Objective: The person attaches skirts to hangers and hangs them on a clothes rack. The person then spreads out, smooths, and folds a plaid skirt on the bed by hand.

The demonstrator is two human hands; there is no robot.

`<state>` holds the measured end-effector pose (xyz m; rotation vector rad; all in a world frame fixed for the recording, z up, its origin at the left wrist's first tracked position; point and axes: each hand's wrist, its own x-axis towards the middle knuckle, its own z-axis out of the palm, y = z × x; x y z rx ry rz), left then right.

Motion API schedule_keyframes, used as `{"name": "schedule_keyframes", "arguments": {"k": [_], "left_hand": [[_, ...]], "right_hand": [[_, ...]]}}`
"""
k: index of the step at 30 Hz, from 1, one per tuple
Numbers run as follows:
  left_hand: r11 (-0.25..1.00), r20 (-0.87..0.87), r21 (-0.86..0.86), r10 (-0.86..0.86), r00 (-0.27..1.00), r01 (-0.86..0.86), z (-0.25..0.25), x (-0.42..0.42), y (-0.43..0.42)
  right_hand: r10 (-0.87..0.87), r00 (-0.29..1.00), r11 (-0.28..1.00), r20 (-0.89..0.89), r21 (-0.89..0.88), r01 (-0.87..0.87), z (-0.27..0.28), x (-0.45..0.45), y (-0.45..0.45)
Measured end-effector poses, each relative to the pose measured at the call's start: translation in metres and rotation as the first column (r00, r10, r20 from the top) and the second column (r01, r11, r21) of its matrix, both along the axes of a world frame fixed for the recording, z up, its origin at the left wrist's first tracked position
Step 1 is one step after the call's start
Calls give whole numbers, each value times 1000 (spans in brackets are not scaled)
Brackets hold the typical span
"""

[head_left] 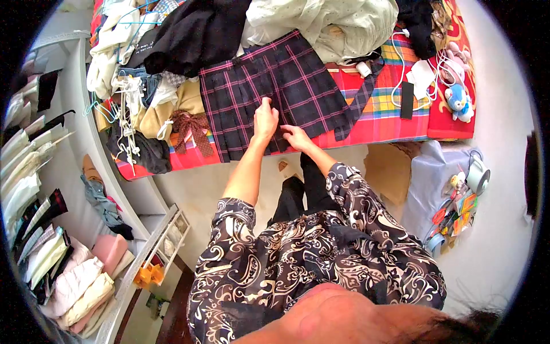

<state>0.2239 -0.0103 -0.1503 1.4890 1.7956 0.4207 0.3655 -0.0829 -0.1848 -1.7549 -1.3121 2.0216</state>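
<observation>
A dark pleated plaid skirt (309,86) with pink lines lies spread on the bed, its waistband away from me and its hem near the bed's front edge. My left hand (266,121) is closed over the middle of the skirt, fingers curled on a pleat. Close to the hem, my right hand (296,137) rests on the fabric with its fingers apart. A matching plaid strip (361,103) lies right of the skirt. Left of it is a brown dotted bow (192,132).
A black garment (197,34) and a pale green garment (326,23) are heaped behind the skirt. White hangers (130,126) and clothes lie left. A white cable (395,74) and blue plush toy (458,102) lie right. A wardrobe shelf edge (123,195) borders the left side.
</observation>
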Motion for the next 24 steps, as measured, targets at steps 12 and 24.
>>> {"name": "schedule_keyframes", "arguments": {"k": [12, 24], "left_hand": [[991, 78, 105, 71, 994, -79, 14, 17, -4], [962, 96, 246, 97, 991, -118, -26, 2, -9]], "right_hand": [[-668, 524, 692, -529, -183, 698, -12, -34, 159], [-481, 852, 870, -207, -232, 435, -28, 6, 4]]}}
